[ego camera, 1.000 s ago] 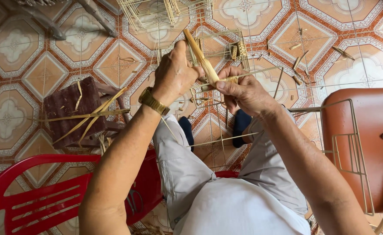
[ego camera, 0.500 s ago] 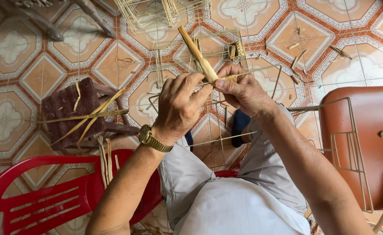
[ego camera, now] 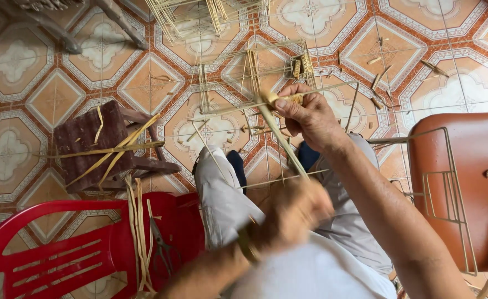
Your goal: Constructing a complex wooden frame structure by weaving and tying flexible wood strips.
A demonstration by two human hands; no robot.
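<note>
We judge the step in hand to be binding: our right hand (ego camera: 310, 119) is closed on a joint of the thin bamboo frame (ego camera: 244, 105), held above the tiled floor (ego camera: 27, 83) before our knees, while our left hand (ego camera: 294, 213), blurred, is clenched around the lower end of 1 flat bamboo strip (ego camera: 280, 138) running taut up to that joint. The 2 hands are apart, linked by the strip. The next pull calls for steady tension and a firm pinch at the joint. We see no packages, labels or signs; only a red plastic chair (ego camera: 61, 254) carrying loose strips and pliers (ego camera: 161, 249), a dark wooden stool (ego camera: 88, 144), and a brown seat (ego camera: 465, 182).
</note>
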